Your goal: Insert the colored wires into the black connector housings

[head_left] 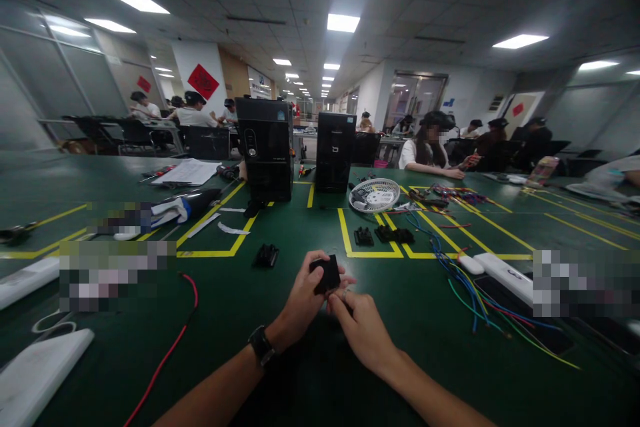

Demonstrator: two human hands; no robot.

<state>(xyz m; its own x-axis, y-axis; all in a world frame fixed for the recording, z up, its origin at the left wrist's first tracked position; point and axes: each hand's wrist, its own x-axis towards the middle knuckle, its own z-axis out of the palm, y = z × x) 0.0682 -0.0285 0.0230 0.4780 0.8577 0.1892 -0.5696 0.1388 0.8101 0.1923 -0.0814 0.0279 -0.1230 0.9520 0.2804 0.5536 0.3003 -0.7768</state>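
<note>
My left hand point(301, 300), with a dark watch point(261, 345) on its wrist, grips a small black boxy part point(328, 272) above the green table. My right hand point(364, 328) is closed in a pinch at the part's lower edge. Whatever lies between those fingertips is too small and too hidden to name. Beyond my left hand sits a similar black part point(265, 255). Farther off to the right lie more black parts point(363, 235), near the yellow tape lines.
Two black computer towers point(265, 147) stand ahead. A white basket point(375, 203) holds small items. Loose coloured wires point(465, 287) and a white power bank point(503, 277) are at right. A red cable point(173, 347) runs along the left. Across the table sits a person point(425, 153).
</note>
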